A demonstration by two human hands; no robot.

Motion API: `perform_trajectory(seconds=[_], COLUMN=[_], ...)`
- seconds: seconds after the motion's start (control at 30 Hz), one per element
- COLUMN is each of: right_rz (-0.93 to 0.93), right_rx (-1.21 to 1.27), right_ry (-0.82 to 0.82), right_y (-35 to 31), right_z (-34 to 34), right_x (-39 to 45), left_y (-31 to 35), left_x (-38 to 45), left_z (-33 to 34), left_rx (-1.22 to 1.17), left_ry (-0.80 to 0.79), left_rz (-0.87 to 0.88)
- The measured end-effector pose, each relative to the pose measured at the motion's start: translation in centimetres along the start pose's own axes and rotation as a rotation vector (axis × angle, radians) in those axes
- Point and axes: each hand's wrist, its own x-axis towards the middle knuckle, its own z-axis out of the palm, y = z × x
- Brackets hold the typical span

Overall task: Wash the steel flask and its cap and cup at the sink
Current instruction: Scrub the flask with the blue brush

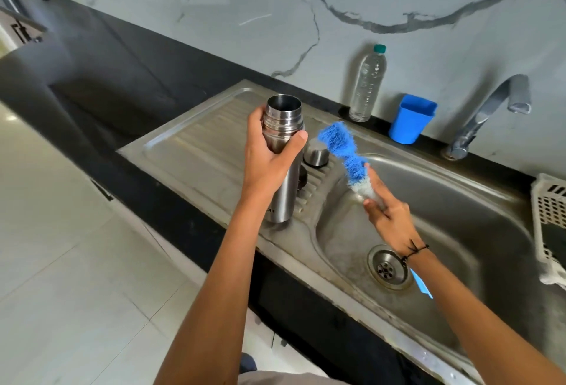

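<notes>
Two hands are at work above the sink. Our left hand is wrapped round the upper body of the steel flask, fingers curled behind it and the thumb pressed across the front just below the threaded neck; the flask stands upright with its mouth open, its base at the drainboard near the basin's edge, though we cannot tell whether it touches. Our right hand holds one bottle brush low down at the pale end of its bristles, the thumb and some fingers pinching it while the forefinger lies stretched out along the brush; the blue bristle head slants up and to the left, toward the flask but apart from it. A black thread is tied round that wrist. One small steel cup stands on the drainboard just behind the flask, between it and the brush head, and a dark round thing, mostly hidden by the flask, may be the cap. The basin has one drain. On the black bench behind the sink stand one clear plastic bottle with a green cap and one blue container, with one tap to their right. A white basket sits at the right edge.
</notes>
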Motion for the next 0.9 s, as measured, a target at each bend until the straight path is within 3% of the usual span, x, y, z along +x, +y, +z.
perform_trajectory(seconds=[0.9], right_rz=[0.076], right_rx=[0.103], right_ry=[0.011], right_y=[-2.4], right_z=[1.7], right_x=[-1.4], left_y=[-1.5], left_x=[-1.7], left_z=[-0.9], left_rx=[0.194], left_ry=[0.047], left_rz=[0.019])
